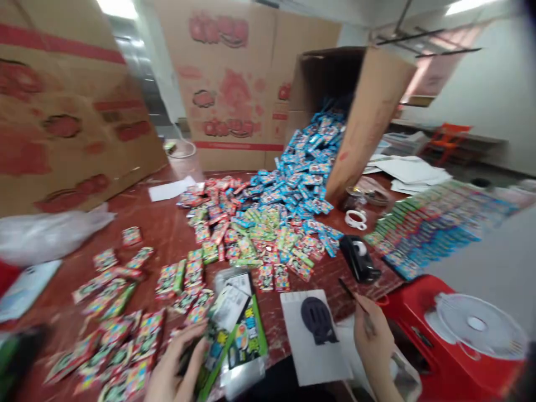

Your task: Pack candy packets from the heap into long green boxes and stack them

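Observation:
My left hand [182,363] is at the bottom, its fingers curled on the left side of a clear plastic packet with a green printed card [220,343]. A similar packet [247,340] lies partly under it. On the right, my right hand [372,335] is closed around a thin dark stick [347,290], its exact kind blurred. Between the hands lies a pale sheet [310,363] with a dark, slotted oval piece [318,318] on it. Small red-and-green packs [148,329] lie in groups near my left hand.
A large heap of blue small packs [297,173] spills from a tipped cardboard box [368,123]. Beyond my right hand are a black tape dispenser [359,259], a white tape roll [355,219] and a red stool [448,363]. Cardboard [234,84] walls the back.

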Demonstrator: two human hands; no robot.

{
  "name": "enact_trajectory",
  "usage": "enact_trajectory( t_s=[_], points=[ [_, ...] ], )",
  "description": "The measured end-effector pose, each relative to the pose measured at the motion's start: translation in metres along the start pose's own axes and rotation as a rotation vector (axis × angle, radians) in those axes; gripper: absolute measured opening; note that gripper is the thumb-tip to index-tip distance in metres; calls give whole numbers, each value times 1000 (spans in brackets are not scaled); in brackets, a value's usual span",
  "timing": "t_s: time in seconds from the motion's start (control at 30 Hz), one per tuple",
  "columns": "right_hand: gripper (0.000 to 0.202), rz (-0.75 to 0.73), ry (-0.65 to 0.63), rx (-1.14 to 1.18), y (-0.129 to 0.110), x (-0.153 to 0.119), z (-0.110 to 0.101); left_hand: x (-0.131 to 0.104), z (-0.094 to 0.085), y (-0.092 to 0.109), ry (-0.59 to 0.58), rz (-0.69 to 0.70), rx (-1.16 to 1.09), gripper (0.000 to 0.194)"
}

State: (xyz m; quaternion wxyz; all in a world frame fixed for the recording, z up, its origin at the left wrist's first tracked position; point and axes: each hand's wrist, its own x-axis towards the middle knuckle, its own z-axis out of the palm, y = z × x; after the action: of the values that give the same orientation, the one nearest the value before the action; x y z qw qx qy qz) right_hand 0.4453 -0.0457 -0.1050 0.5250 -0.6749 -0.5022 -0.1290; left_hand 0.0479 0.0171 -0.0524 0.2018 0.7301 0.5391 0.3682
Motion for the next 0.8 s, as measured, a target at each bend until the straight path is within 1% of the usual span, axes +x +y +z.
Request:
enact_trajectory(
  t_s=[0.07, 0.1, 0.13, 0.17, 0.2, 0.23, 0.3, 0.37, 0.4, 0.47, 0.53, 0.57, 0.63, 0.7, 0.77, 0.8],
  points=[
    [20, 16, -201, 180, -48, 1, 29, -3, -3, -4, -37, 54, 93, 28],
    [20, 25, -346, 277, -73, 2, 47, -4, -1, -6, -49, 84, 143, 30],
    [19, 45, -518, 374, -97, 3, 68, -6, 3, -6, -53, 108, 193, 34],
    [19, 76, -683, 461, -119, 4, 89, -7, 7, -7, -51, 129, 245, 42],
    [18, 145, -834, 514, -138, 5, 111, -10, 13, -8, -43, 147, 301, 51],
    [19, 243, -920, 516, -154, 6, 132, -12, 18, -9, -30, 165, 358, 59],
    [27, 327, -1008, 498, -176, 9, 170, -17, 28, -12, -6, 201, 458, 71],
    [28, 369, -1090, 499, -189, 14, 194, -21, 33, -15, 13, 215, 517, 77],
    [27, 388, -1150, 518, -193, 17, 200, -22, 34, -16, 22, 208, 527, 80],
    [31, 417, -1279, 582, -199, 22, 200, -24, 35, -17, 38, 165, 511, 88],
    [36, 430, -1391, 663, -204, 23, 190, -25, 34, -17, 41, 113, 460, 94],
    [38, 434, -1435, 701, -208, 22, 182, -24, 34, -17, 41, 96, 427, 93],
    [41, 436, -1491, 761, -216, 17, 168, -20, 32, -16, 47, 89, 357, 84],
    [40, 434, -1464, 820, -225, 9, 155, -15, 27, -12, 67, 122, 294, 68],
    [36, 409, -1371, 880, -233, 2, 144, -9, 17, -3, 109, 157, 231, 50],
    [32, 374, -1324, 891, -236, 1, 137, -6, 10, 3, 125, 169, 198, 41]
  ],
)
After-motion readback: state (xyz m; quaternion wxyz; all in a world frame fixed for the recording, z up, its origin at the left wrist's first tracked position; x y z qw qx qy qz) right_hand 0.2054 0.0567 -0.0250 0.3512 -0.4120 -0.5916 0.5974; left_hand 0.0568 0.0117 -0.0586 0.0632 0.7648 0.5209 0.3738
